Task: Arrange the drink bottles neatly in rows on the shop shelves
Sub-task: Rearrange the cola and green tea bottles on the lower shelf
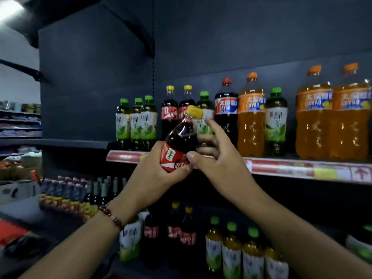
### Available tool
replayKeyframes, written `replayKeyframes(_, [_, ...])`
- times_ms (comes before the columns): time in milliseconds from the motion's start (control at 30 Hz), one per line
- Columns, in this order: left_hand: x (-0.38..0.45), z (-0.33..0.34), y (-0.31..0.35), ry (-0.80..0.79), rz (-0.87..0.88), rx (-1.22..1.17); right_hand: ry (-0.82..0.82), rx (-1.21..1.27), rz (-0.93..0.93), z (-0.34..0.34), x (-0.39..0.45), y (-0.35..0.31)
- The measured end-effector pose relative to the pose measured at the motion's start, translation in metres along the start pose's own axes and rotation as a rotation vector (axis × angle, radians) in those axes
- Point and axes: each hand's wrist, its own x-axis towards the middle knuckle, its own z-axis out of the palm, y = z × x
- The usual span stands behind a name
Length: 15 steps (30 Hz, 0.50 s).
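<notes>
My left hand [153, 174] grips a cola bottle [179, 141] with a red label and yellow cap, tilted to the right in front of the upper shelf [291, 168]. Beside it, my right hand [223, 158] has its fingers curled around the lower part of a green tea bottle [204, 103] standing on that shelf, index finger raised along the label. Two more cola bottles [170, 111] stand just left of it. Three green tea bottles [136, 121] stand in a row further left.
Right of my hands stand a large cola bottle [226, 113], large orange drink bottles [251, 117] and another green tea bottle [275, 121]. The lower shelf holds cola bottles [181, 228] and tea bottles [231, 254]. Small bottles [66, 196] crowd a display at the left.
</notes>
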Motion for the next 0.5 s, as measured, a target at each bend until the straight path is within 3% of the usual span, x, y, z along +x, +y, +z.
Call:
replayKeyframes(133, [-0.031, 0.032, -0.007, 0.013, -0.176, -0.326, -0.061, 0.102, 0.234, 0.002, -0.044, 0.040])
replayKeyframes(300, [-0.057, 0.071, -0.026, -0.015, -0.449, -0.548, -0.160, 0.156, 0.466, 0.017, -0.098, 0.094])
replayKeyframes(500, [-0.079, 0.106, -0.062, -0.159, -0.520, -0.491, -0.024, 0.150, 0.659, 0.031, -0.131, 0.149])
